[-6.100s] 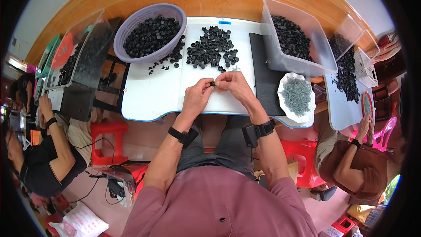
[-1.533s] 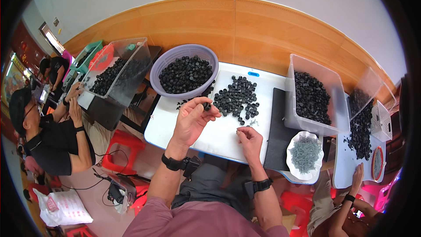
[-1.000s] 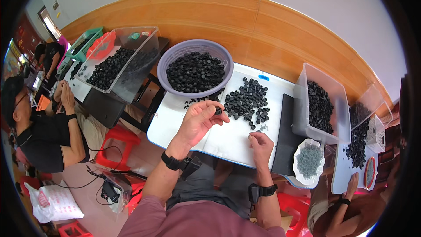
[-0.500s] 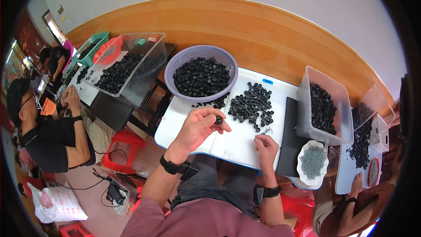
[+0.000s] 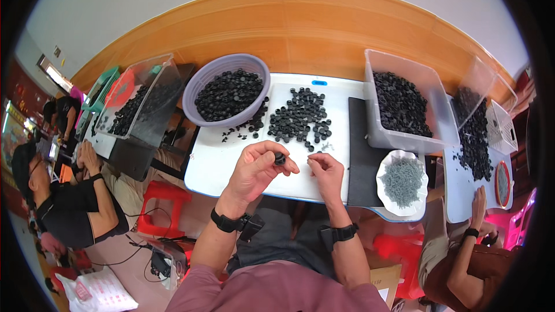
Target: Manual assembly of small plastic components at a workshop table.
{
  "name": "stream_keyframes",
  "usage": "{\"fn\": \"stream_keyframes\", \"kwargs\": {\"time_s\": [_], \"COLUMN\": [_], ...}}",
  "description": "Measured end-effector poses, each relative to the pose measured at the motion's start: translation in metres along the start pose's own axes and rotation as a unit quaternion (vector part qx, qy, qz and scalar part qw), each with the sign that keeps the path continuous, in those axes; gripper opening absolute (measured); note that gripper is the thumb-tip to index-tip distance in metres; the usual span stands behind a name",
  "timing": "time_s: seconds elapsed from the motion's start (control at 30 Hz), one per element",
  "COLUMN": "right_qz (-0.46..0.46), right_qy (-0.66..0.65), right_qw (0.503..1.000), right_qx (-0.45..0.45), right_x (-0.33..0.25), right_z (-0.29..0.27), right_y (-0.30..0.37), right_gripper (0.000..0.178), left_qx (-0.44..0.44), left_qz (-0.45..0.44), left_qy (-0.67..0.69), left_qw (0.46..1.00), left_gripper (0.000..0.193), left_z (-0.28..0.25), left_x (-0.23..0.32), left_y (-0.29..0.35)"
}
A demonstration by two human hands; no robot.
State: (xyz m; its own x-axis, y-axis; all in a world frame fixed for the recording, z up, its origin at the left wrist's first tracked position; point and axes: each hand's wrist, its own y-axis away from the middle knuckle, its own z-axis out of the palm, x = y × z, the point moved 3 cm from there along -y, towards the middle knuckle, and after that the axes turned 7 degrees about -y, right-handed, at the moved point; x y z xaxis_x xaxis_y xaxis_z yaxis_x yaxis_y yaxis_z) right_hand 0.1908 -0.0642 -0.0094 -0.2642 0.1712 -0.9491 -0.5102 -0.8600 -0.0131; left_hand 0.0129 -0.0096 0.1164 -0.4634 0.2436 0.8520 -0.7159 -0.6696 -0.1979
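Observation:
My left hand is raised above the white tabletop, its thumb and fingers closed round a small black round cap. To its right, my right hand hovers with thumb and fingertips pinched together; whatever lies between them is too small to make out. The hands are apart. Just beyond them spreads a pile of similar black caps, with a few tiny grey pieces by its near right edge.
A purple basin of black parts stands back left, beside smaller black bits. Right of a black mat are a clear bin of black pieces and a scalloped white dish of grey pieces. People sit at tables on both sides.
My right hand has come up and closer to my left hand, its fingers still pinched. The left hand keeps hold of the black cap. The whole view has shifted.

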Motion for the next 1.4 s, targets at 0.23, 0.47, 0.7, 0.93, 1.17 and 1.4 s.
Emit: {"fn": "stream_keyframes", "kwargs": {"time_s": [0.23,0.47,0.7,0.93,1.17,1.4], "right_qz": [0.005,0.005,-0.008,-0.015,-0.087,-0.147], "right_qy": [0.012,0.031,0.072,0.080,0.031,-0.045], "right_qw": [1.000,1.000,0.997,0.997,0.992,0.971], "right_qx": [-0.005,0.001,0.014,0.006,0.082,0.184], "right_x": [0.006,0.005,0.005,0.001,-0.003,-0.004], "right_z": [-0.004,0.001,-0.002,0.003,-0.005,-0.017], "right_y": [0.000,-0.005,-0.002,0.000,-0.004,-0.003], "right_gripper": [0.010,0.011,0.009,0.008,0.010,0.013], "left_qx": [-0.008,-0.002,0.143,0.279,0.254,0.067], "left_qz": [-0.018,-0.011,0.014,0.095,0.070,-0.018], "left_qy": [0.012,0.023,-0.238,-0.529,-0.532,-0.564], "left_qw": [1.000,1.000,0.960,0.795,0.804,0.823], "left_gripper": [0.037,0.035,0.015,0.029,0.027,0.025], "left_z": [0.016,0.002,-0.051,-0.144,-0.106,-0.056], "left_x": [-0.020,-0.016,0.026,0.099,0.040,-0.086], "left_y": [-0.019,-0.012,0.005,-0.037,-0.027,-0.038]}}
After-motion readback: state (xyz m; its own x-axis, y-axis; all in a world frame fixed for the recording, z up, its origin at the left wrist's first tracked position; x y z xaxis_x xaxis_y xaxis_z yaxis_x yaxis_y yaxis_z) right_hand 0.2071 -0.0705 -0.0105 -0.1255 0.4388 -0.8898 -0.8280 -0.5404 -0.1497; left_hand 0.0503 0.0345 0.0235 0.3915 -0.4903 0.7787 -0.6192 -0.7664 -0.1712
